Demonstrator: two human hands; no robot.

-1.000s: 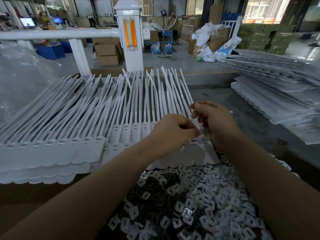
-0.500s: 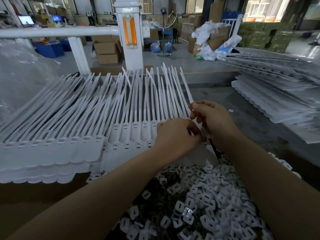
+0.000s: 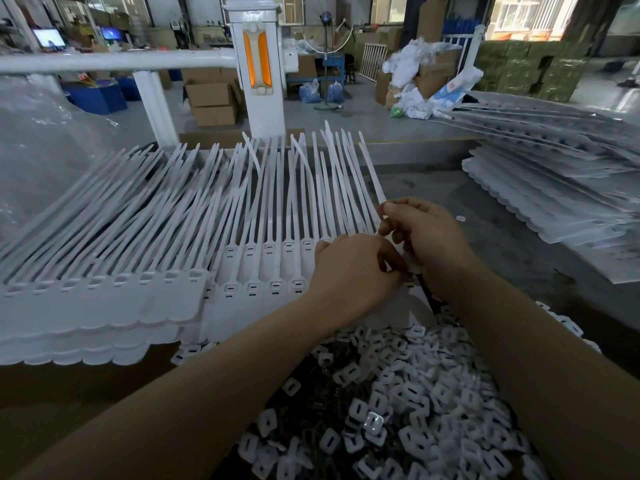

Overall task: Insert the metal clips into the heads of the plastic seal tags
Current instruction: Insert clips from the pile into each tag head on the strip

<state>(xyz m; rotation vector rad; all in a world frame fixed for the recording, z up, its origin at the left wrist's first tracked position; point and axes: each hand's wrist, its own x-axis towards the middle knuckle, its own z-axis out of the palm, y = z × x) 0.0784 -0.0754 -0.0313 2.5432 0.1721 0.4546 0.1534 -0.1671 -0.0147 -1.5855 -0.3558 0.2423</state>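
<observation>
Both hands have shifted slightly right along the seal tags (image 3: 263,258). Left hand (image 3: 353,271) is curling, pinching at a tag head; right hand (image 3: 429,244) is gripping the end strap. Loose clips (image 3: 408,403) are lying heaped below on the grey workbench (image 3: 512,258), factory floor beyond.

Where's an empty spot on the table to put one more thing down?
Bare grey tabletop lies right of the right hand, before the stacked tag sheets. A brown strip lies bare below the rows of seal tags. It is crowded under the left hand and in the pile of small white pieces.
</observation>
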